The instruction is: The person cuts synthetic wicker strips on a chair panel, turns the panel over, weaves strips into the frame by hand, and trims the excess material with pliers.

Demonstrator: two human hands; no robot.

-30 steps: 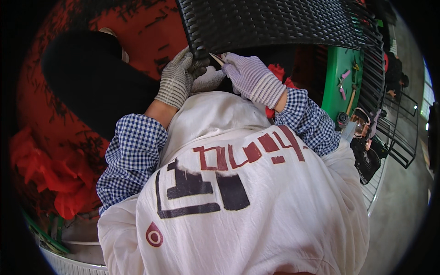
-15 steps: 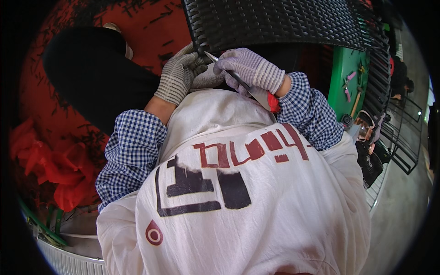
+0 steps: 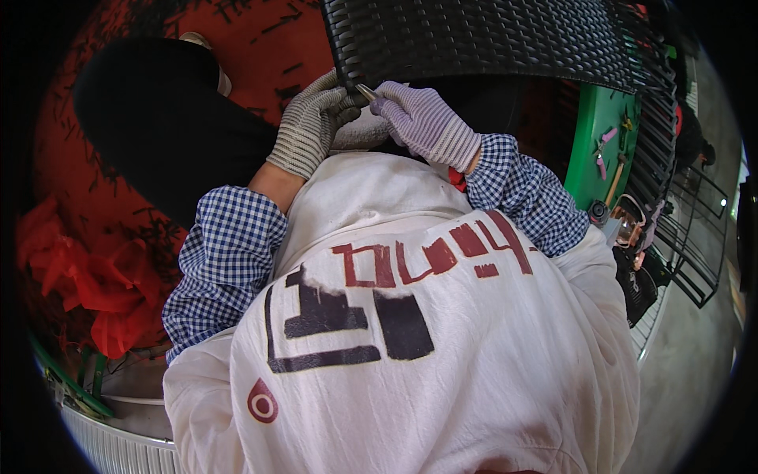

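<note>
— Panel (image 3: 482, 39) is filling the top of the view, black and woven, its near left corner pointing down toward the person. What is crowding it?

— On the right, a green bench (image 3: 584, 150) is standing just beside it. On the left, a dark leg (image 3: 158, 126) is stretching over a red sheet (image 3: 253, 55), and red mesh (image 3: 118, 292) is lying bunched lower down.

— What is getting in the way?

— The right hand (image 3: 422, 118) is covering most of the tool (image 3: 365, 92); only its pointed metal end is showing, near that corner. The panel is hiding whatever is behind it.

— And the grips?

— The right hand is gripping the tool; the left hand (image 3: 312, 122) is holding the panel's corner. Both are wearing striped gloves (image 3: 450, 138).

— Counts?

— I'm seeing one panel, two gloved hands, one tool being held, one bench. Black scraps (image 3: 290, 69) are littering the sheet, too many for counting.
</note>
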